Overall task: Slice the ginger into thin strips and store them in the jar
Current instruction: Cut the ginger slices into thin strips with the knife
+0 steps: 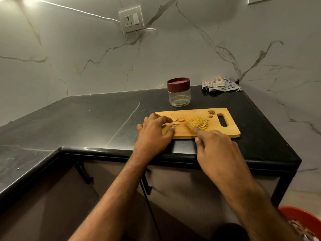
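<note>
On one cutting board [231, 130], three ginger slices [175, 122], one strip pile [198, 122], two hands

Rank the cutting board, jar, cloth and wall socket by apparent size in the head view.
1. cutting board
2. cloth and jar, too alike to rank
3. wall socket, though farther away

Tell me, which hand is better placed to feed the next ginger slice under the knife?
Left, probably. The left hand already rests on the cutting board with its fingertips at the uncut ginger slices. The right hand grips the knife beside the pile of cut strips, so it is occupied.
</note>
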